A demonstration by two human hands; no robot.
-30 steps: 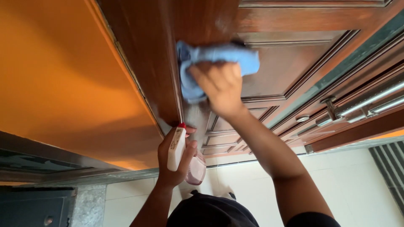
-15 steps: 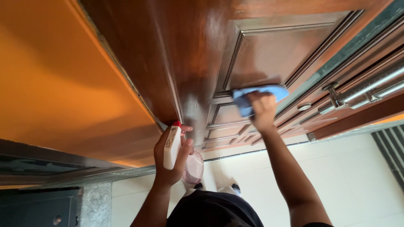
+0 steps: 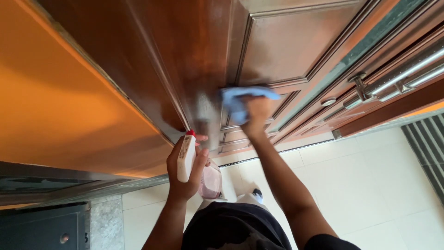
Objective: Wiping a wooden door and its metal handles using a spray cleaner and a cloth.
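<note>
The left hand (image 3: 185, 173) has its grip clamped on a white spray bottle (image 3: 186, 157) with a red nozzle tip and a pinkish translucent body, held near the door's lower edge. A stray squeeze could wet the pale, smooth floor tiles (image 3: 360, 185), making them slippery. To the right, the right hand (image 3: 256, 113) has its grip closed on a soft, crumpled blue cloth (image 3: 240, 99), pressed against the glossy, moulded wooden door (image 3: 194, 51). The cloth could catch on the panel ridges. Far right runs a metal handle bar (image 3: 397, 74).
</note>
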